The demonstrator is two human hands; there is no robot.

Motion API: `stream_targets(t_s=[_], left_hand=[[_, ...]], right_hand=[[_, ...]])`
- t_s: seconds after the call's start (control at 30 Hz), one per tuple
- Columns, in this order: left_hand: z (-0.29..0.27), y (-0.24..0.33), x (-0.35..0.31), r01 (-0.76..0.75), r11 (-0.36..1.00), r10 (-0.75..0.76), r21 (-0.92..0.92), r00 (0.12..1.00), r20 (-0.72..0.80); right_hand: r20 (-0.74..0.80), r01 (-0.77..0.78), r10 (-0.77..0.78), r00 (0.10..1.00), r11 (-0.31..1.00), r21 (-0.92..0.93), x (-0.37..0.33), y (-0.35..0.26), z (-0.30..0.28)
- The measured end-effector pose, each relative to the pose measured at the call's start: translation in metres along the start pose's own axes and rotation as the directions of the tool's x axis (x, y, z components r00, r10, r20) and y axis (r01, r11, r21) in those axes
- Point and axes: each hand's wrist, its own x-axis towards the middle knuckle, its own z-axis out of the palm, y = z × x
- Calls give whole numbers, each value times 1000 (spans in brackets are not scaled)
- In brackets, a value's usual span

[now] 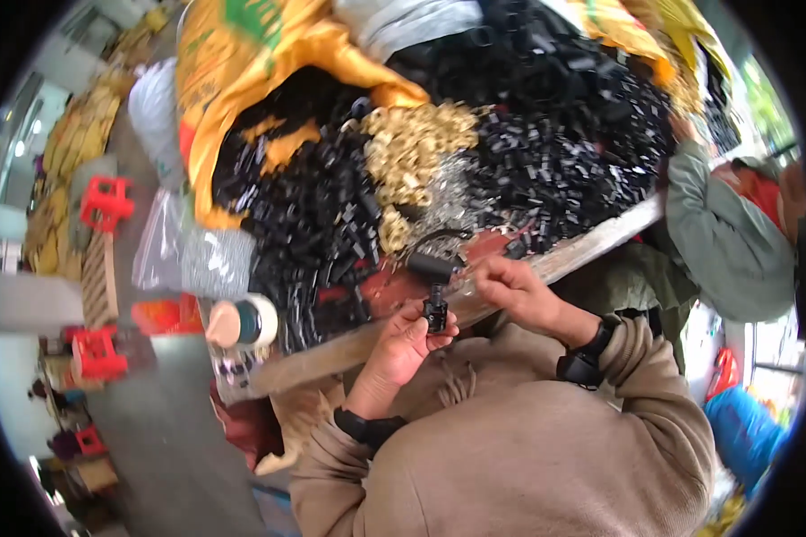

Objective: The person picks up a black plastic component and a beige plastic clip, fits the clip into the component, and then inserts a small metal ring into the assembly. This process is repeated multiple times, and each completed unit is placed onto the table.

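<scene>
Head view: the left hand pinches a small, glossy black part between thumb and fingers near the worn wooden edge, its long axis running away from the person, narrower end outward. The right hand is loosely curled; whether it holds anything, I cannot tell. Beyond lie shiny gold-coloured pieces and blocky black ones.

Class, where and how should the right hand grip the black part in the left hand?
Pinch the black part by its narrow end, probably from the right: that end sticks out clear of the left hand, which holds the wider body.
</scene>
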Motion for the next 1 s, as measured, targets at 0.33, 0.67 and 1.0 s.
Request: stream_targets(t_s=[0.33, 0.67, 1.0], left_hand=[[-59, -59, -175, -133, 978, 40, -158, 871, -489], [-43, -179, -286, -248, 861, -100, -443, 773, -627], [5, -249, -329, -181, 849, -232, -496, 715, -659]], right_hand=[[-46, -157, 156, 987, 987, -28, -16, 16, -17], [29, -173, 177, 984, 979, -105, -2, 19, -11], [114, 8, 22, 993, 964, -265, -3, 22, -10]])
